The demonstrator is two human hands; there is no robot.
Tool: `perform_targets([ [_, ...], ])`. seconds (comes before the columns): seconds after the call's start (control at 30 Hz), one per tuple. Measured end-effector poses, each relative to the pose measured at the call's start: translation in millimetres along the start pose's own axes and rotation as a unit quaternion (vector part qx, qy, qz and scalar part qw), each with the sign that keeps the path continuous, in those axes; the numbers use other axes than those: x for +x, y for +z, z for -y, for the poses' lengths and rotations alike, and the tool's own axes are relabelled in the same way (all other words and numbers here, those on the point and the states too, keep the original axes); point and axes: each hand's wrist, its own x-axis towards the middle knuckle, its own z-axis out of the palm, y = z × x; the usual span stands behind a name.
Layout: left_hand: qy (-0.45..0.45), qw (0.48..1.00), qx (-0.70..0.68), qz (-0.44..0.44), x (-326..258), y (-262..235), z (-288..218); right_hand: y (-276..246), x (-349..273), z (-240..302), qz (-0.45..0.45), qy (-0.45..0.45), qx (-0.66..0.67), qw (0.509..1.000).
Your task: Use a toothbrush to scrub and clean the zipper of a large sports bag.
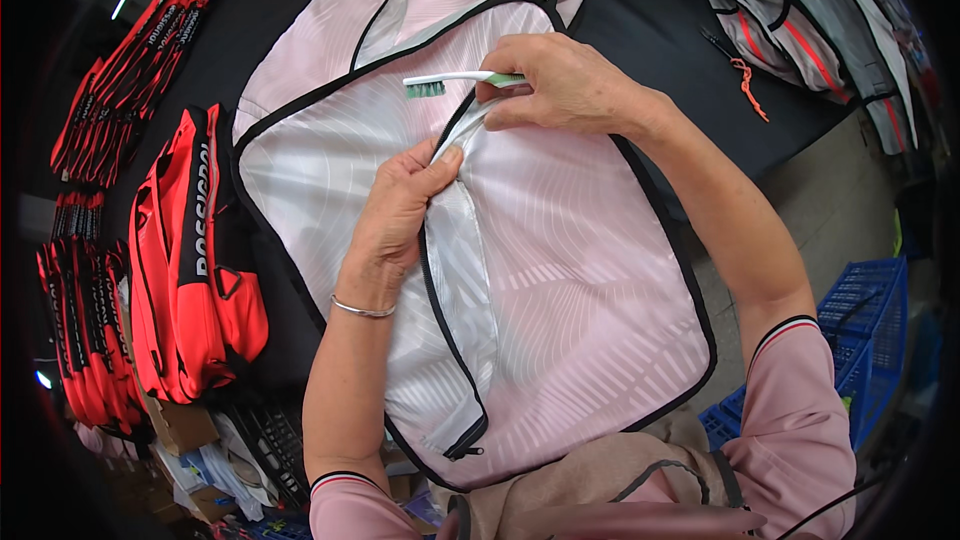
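A large pale pink and white fabric bag piece (590,290) with black bound edges lies spread before me, its near end against my lap. A dark zipper (432,275) runs down its middle, with the puller near the bottom. My left hand (400,195) pinches the fabric beside the zipper, thumb on top. Just above it, my right hand (550,85) is closed round the handle of a white and green toothbrush (455,78). The brush head points left, green bristles down, over the fabric. The lower fingers of my right hand are by the zipper's upper part.
Red and black bags (185,260) stand at the left, with several more stacked behind. Grey bag pieces with orange stripes (800,30) lie at the far right, near a tool with an orange cord (745,85). Blue plastic crates (865,330) stand at the lower right beside the dark table (690,90).
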Motion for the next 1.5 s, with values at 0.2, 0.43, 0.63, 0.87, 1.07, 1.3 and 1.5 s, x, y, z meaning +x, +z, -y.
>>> perform_targets([
  [0.2,0.016,0.998,0.058,-0.035,1.4,2.7,2.0,2.7,-8.3,-26.1,-0.101,-0.078,0.142,0.982],
  [0.43,0.014,0.999,0.034,-0.027,0.3,0.7,6.8,-79.4,-34.9,-89.1,-0.288,0.083,0.065,0.952],
  [0.63,0.009,0.998,0.035,-0.046,4.3,2.9,7.4,-147.4,-15.8,-135.2,-0.294,0.17,-0.323,0.883],
  [0.87,0.001,0.996,0.049,-0.069,3.6,6.4,3.6,-158.9,50.0,-172.0,-0.127,0.172,-0.506,0.835],
  [1.07,0.002,0.995,0.053,-0.08,1.7,12.0,1.8,-150.8,77.7,-198.7,-0.04,0.209,-0.496,0.842],
  [1.3,0.017,0.995,0.066,-0.075,2.5,11.0,6.8,-148.2,82.1,-193.5,0.001,0.241,-0.484,0.841],
  [1.5,0.066,0.986,0.13,-0.081,4.5,15.4,9.8,-169.0,49.6,-180.8,-0.063,0.248,-0.433,0.864],
])
